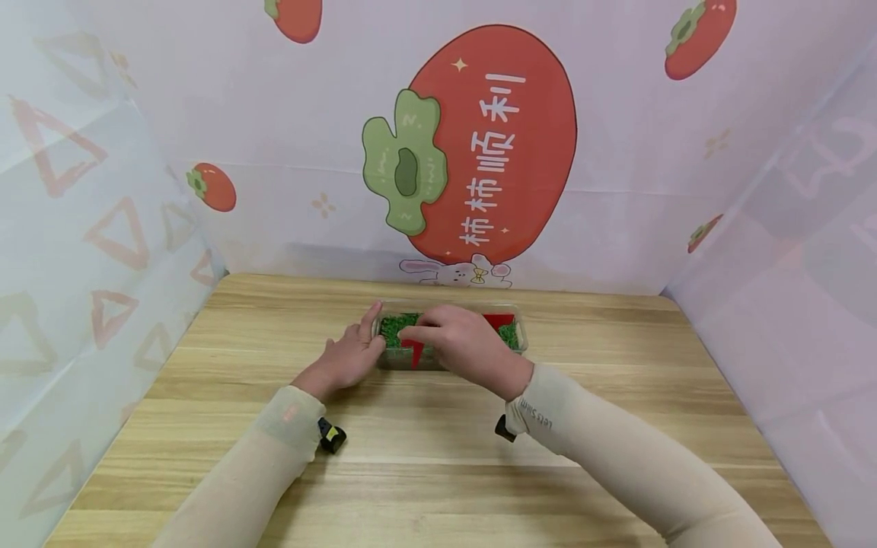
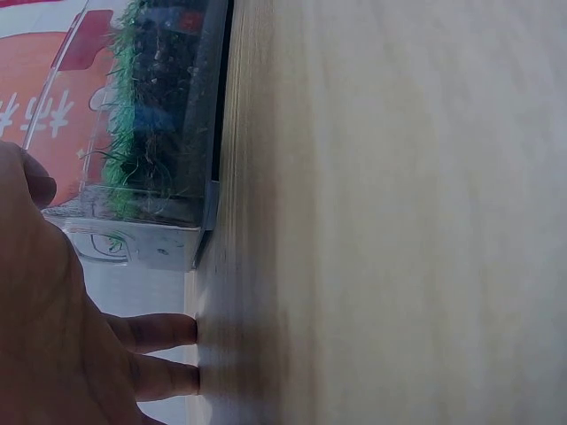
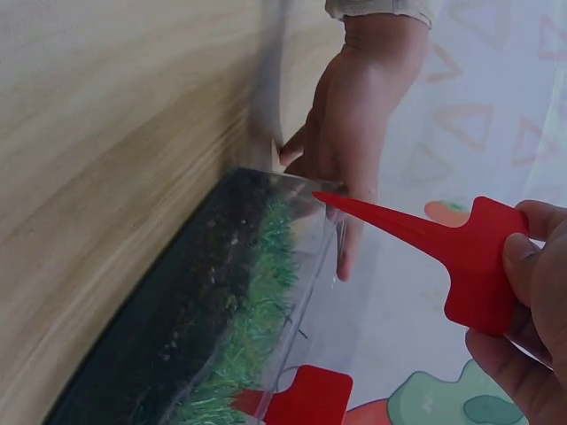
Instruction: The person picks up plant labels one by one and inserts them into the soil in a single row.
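Note:
A clear plastic box (image 1: 522,335) holds green grass (image 3: 257,305) over dark soil (image 2: 164,97). Above its left part, my right hand (image 1: 460,340) pinches a red T-shaped plant label (image 3: 483,266) by its broad head, and the pointed end slants toward the box's left end. Another red plant label (image 3: 310,397) stands in the grass farther right, partly behind my right hand in the head view. At the box's left end is my left hand (image 1: 352,354), its index finger stretched along that end. Two of its other fingers (image 2: 164,376) touch the table with straight tips.
The box stands on a wood-grain table (image 1: 411,472) near its back edge. Behind it hangs a pale backdrop (image 1: 294,221) printed with red fruit. Dark wrist devices (image 1: 332,436) sit under both sleeves. Patterned side walls (image 1: 75,228) flank the table.

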The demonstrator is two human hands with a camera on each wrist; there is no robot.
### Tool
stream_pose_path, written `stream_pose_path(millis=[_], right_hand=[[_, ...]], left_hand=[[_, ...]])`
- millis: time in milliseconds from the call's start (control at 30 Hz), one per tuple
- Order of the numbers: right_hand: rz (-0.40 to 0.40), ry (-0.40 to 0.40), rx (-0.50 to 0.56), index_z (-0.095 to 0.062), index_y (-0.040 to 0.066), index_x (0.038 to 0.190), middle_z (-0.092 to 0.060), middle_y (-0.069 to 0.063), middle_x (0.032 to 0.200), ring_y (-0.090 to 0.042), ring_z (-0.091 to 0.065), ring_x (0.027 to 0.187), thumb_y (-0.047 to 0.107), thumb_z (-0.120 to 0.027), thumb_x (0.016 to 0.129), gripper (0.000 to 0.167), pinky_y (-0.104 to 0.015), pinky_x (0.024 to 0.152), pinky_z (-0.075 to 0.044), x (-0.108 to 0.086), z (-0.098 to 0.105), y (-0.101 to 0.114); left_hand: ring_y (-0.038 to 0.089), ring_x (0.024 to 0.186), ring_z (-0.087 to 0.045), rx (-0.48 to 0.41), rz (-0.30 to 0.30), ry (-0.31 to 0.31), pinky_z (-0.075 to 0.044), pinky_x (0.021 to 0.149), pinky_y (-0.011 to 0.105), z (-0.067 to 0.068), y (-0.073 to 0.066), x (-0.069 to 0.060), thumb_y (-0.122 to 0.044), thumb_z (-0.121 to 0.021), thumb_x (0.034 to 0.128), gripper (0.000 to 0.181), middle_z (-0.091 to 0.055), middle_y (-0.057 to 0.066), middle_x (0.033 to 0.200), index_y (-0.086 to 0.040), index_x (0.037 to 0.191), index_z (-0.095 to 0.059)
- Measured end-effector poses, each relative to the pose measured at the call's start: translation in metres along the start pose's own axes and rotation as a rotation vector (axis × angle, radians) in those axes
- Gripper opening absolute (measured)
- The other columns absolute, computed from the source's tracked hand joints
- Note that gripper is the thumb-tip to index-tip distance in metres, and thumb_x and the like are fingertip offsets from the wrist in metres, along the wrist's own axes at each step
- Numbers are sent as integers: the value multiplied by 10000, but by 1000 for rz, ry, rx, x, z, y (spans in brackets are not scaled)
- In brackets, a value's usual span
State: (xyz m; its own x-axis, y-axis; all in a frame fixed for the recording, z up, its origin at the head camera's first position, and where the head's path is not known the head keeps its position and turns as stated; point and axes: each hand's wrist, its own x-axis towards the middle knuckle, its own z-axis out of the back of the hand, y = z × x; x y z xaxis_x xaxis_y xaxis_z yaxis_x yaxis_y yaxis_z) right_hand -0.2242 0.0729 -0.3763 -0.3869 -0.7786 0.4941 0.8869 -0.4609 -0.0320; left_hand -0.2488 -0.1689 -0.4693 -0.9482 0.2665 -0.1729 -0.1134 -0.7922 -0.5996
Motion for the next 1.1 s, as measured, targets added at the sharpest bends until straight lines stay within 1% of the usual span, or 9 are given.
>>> stream_pose_path(millis=[67,200,367,467,567,700,800,967,1100], right_hand=[[-3,5,-12,-773,200,1135,-703,11,991,-128,-656,896,-18,-748,837,370,-247,767,-570,3,1,-1],[-10,9,-17,-772,191,1157,-708,3,1004,-134,-658,904,5,-740,857,354,-245,772,-569,10,0,-4],[0,-21,-29,-773,191,1150,-710,-3,995,-133,-655,905,-14,-720,860,359,-241,790,-564,17,-2,-8],[15,-36,-49,-768,196,1160,-705,-5,989,-131,-648,901,-24,-718,851,383,-237,782,-565,18,-4,-12],[21,-49,-58,-767,196,1162,-700,-6,971,-138,-642,893,-60,-687,850,412,-235,763,-561,19,-7,-16],[14,-61,-57,-772,192,1148,-694,-5,949,-137,-640,873,-76,-654,862,409,-232,754,-556,20,-10,-21],[4,-64,-48,-774,180,1137,-693,-8,948,-137,-643,867,-60,-669,867,376,-232,769,-559,20,-10,-23],[-20,-47,-31,-773,169,1134,-697,-6,958,-137,-638,859,-15,-716,866,330,-229,786,-560,22,-12,-26],[-25,-16,-60,-766,186,1150,-694,-2,970,-129,-633,860,18,-736,860,337,-217,754,-558,23,-19,-29]], left_hand=[[506,1484,-184,2,2,4,-2,1088,799,0,-1,0,-431,-199,1047,651,-192,305,1613,-362,1595,145],[517,1478,-189,8,-3,3,-9,1083,803,0,0,0,-433,-186,1051,646,-195,303,1613,-332,1605,131],[519,1475,-195,2,-5,2,-15,1088,799,2,-1,0,-433,-191,1054,645,-192,307,1612,-327,1608,121],[532,1466,-205,9,-2,3,-22,1086,802,1,-1,0,-432,-190,1054,643,-192,313,1609,-338,1603,132],[542,1456,-220,9,-2,-3,-22,1084,804,0,-1,0,-435,-192,1054,645,-202,316,1605,-327,1608,120],[530,1462,-219,-1,-4,-3,-12,1090,797,-1,-1,0,-446,-195,1055,646,-203,301,1611,-334,1607,120],[522,1468,-210,1,-9,1,-12,1092,796,0,-1,0,-451,-189,1055,645,-197,296,1615,-345,1601,137],[528,1462,-221,-1,-7,-4,-17,1091,796,1,0,-1,-450,-190,1057,644,-195,303,1613,-318,1612,108],[516,1472,-209,-6,-7,-3,-12,1092,796,0,0,0,-454,-189,1058,642,-188,296,1618,-317,1614,99]])
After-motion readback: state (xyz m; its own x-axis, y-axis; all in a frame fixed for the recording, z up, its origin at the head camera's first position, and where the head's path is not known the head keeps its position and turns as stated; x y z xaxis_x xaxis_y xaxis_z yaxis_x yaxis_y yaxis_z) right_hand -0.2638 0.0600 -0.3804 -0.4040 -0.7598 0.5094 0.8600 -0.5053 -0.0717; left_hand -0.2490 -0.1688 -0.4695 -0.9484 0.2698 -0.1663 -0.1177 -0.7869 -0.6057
